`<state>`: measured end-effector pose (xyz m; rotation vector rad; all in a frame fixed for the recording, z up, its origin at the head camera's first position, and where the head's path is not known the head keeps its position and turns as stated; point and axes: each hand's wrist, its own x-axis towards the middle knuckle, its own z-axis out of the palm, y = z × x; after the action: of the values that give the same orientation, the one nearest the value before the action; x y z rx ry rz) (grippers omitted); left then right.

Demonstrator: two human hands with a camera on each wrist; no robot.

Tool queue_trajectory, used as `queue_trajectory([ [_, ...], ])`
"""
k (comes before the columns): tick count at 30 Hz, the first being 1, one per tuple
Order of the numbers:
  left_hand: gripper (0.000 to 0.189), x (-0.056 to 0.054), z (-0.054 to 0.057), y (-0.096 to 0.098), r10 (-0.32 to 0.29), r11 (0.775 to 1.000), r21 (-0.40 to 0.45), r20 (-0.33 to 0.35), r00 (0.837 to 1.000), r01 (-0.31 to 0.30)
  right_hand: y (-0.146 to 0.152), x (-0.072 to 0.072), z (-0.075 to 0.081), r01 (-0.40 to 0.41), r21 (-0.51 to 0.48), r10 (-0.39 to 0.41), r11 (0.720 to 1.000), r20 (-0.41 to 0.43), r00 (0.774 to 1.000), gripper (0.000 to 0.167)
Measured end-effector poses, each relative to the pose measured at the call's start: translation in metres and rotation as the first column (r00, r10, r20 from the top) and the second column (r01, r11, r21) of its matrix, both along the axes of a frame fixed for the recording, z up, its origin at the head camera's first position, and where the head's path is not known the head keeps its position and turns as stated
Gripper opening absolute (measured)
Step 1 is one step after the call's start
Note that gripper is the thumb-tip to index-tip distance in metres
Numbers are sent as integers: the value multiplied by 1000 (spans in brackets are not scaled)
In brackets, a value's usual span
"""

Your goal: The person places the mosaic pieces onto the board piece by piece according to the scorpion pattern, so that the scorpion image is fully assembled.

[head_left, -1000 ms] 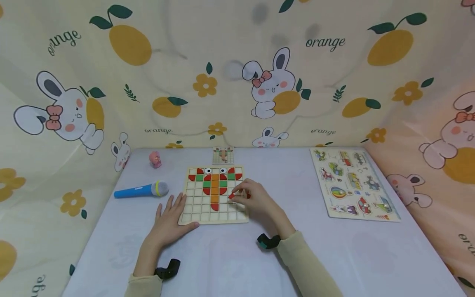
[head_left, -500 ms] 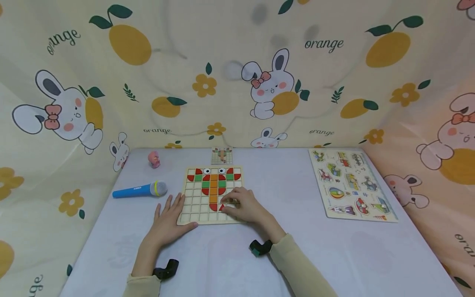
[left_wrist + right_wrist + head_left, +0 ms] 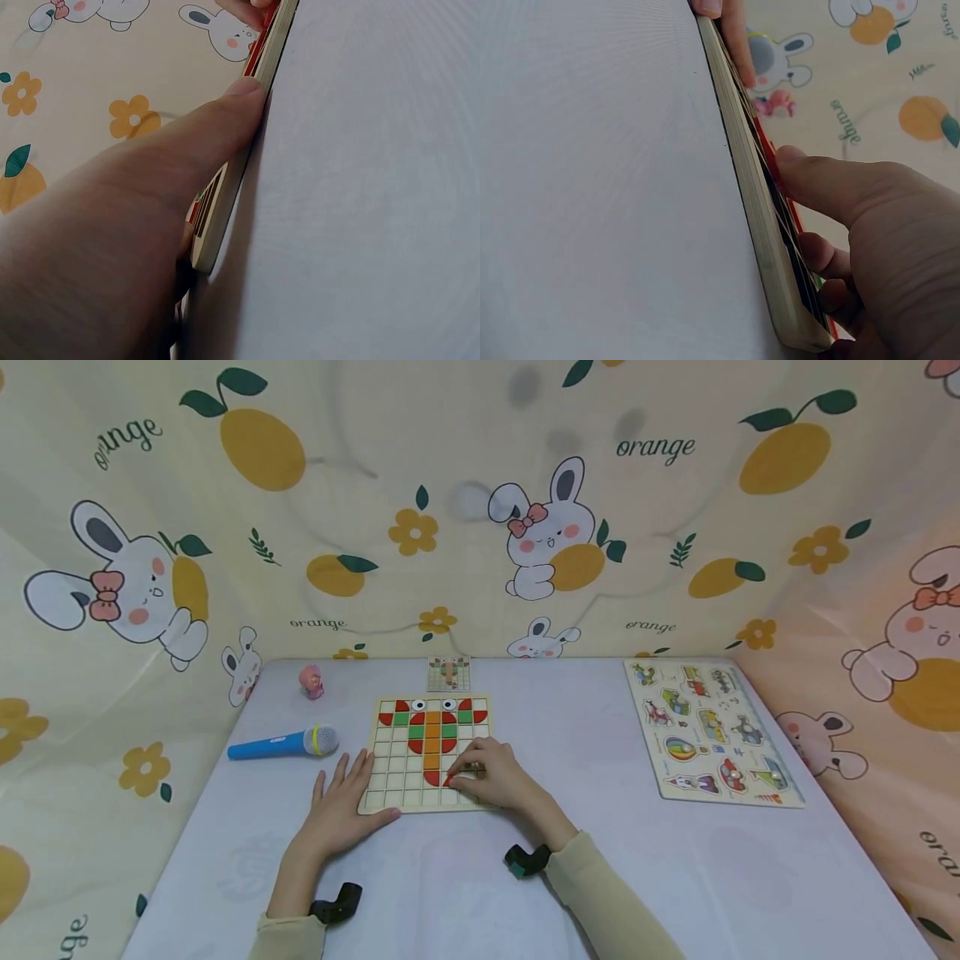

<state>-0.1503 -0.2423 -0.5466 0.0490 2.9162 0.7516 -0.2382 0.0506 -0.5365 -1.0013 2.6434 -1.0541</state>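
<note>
A wooden grid board [image 3: 386, 785] lies on the white table, filled in part with red, green and orange tiles and two eye tiles. My left hand [image 3: 337, 814] rests along its left edge with fingers spread, the thumb on the front edge. In the left wrist view that thumb [image 3: 217, 124] touches the board's rim. My right hand [image 3: 495, 774] is over the board's lower right part. Its thumb and fingers pinch a small red tile [image 3: 450, 780] beside the red quarter-round tile [image 3: 431, 778] below the orange column. The right fingers partly hide the tile.
A small pattern card [image 3: 448, 675] lies behind the board. To the left are a blue toy microphone [image 3: 281, 744] and a pink figurine [image 3: 312, 682]. A picture puzzle board [image 3: 712, 731] lies at the right. A printed cloth hangs behind the table.
My right hand has moved left and slightly toward me with the red tile, from the board's right side to beside the bottom red tile. The left hand has stayed on the board's edge.
</note>
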Motion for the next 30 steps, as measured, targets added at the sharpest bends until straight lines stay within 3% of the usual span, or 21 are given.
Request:
queue_trajectory([
  [7,120,0,1,-1,-2,1000,-2,-1,1000,2,0,-1,-1,2,1,-2,1000,-1,1000,13],
  [13,120,-1,-1,-1,3,1000,-1,6,1000,-3,5,-4,4,-6,-47,9,999,62,998,32],
  [18,120,-2,-3,-1,1,1000,1,1,1000,-1,24,-13,13,97,-138,-93,986,34,995,29],
  [23,120,-2,-3,-1,-1,1000,13,-10,1000,1,52,-25,8,214,-26,-213,976,55,976,29],
  [26,120,-1,-3,-2,-3,1000,12,-12,1000,3,61,-28,4,199,43,-202,979,94,975,34],
  [30,120,-1,-4,-2,-1,1000,7,-14,1000,1,64,-30,1,161,40,-164,986,89,982,42],
])
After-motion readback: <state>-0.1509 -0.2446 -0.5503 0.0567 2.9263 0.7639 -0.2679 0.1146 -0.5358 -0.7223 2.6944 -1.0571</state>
